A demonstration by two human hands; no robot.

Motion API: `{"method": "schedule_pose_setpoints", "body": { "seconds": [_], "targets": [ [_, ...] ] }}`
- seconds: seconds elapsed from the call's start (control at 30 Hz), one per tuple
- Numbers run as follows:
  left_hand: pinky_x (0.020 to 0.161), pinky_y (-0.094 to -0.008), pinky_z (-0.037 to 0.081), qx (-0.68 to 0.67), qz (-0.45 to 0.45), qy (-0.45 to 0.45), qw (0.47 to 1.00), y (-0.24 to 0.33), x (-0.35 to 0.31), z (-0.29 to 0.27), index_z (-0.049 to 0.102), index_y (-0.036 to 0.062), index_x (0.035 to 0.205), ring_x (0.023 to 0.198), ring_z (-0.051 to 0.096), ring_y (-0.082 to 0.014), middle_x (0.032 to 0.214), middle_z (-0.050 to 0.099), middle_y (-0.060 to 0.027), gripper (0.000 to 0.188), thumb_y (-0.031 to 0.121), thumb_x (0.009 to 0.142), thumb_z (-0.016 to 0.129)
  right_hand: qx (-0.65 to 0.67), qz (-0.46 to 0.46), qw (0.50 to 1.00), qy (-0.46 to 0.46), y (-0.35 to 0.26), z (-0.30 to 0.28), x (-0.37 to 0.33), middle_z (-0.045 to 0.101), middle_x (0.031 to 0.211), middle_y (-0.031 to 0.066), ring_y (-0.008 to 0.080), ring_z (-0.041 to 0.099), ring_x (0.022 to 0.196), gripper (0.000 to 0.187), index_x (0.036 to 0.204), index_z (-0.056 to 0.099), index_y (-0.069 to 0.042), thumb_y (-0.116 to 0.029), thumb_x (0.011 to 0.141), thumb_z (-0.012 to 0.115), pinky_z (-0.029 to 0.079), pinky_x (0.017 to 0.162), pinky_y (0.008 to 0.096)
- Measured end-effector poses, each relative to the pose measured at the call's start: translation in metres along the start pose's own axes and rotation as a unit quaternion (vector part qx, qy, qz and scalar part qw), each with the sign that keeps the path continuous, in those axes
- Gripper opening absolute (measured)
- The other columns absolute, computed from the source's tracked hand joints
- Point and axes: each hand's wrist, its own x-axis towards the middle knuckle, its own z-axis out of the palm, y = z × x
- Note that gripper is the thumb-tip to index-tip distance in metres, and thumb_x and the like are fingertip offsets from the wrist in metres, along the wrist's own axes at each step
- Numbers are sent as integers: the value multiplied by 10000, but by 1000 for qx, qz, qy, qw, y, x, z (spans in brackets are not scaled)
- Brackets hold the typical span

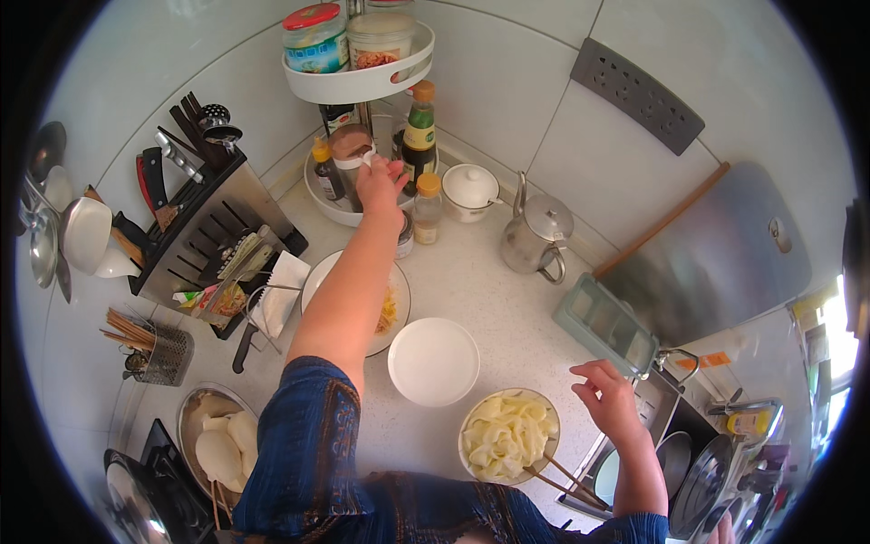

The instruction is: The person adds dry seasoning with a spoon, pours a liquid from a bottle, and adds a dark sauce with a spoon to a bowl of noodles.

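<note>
My left arm stretches across the counter to the lower tier of a white corner rack point(319, 201). There my left hand point(381, 189) is closed at the side of a clear jar with brown contents point(350, 145). A small white piece shows at its fingertips; what it is, I cannot make out. Beside this hand stand a dark sauce bottle point(420, 136) and a small yellow-capped bottle point(328, 170). On the right, my right hand point(607, 397) hovers near the sink with bent, parted fingers and holds nothing. Close to it sits a bowl of pale yellow sliced food point(509, 435), chopsticks point(571, 485) resting on its rim.
A white bowl point(433, 362) stands mid-counter. My forearm partly covers a plate with yellow shreds point(390, 311). Behind are an orange-capped jar point(428, 208), a lidded white pot point(471, 192) and a metal kettle point(541, 234). A knife block point(204, 231) and dough bowl point(195, 412) stand left.
</note>
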Motion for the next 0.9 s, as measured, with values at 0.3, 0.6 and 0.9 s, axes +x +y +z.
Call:
{"method": "schedule_pose_setpoints", "body": {
  "seconds": [0.3, 0.6, 0.9],
  "targets": [
    [707, -275, 427, 63, 8, -69, 996, 27, -16, -32, 580, 99, 1009, 824, 520, -96, 882, 568, 11, 199, 279, 967, 508, 6, 10, 1000, 27, -1, -2, -9, 622, 967, 106, 199, 635, 685, 240, 1005, 668, -61, -21, 771, 703, 530, 622, 295],
    [673, -243, 396, 117, -16, -115, 986, 73, -64, -57, 588, 86, 1000, 764, 471, -70, 809, 509, 36, 220, 295, 944, 547, -3, 12, 997, 71, -4, -12, -21, 623, 955, 102, 188, 629, 677, 239, 990, 672, -60, -1, 760, 701, 526, 613, 292],
    [547, -206, 309, 241, 30, -169, 955, 147, -159, -87, 608, 64, 861, 592, 407, -51, 656, 464, 56, 229, 281, 921, 571, -69, 47, 970, 230, 7, -63, -68, 597, 891, 77, 136, 567, 673, 238, 986, 644, -14, 86, 770, 626, 462, 603, 246]
  ]
}}
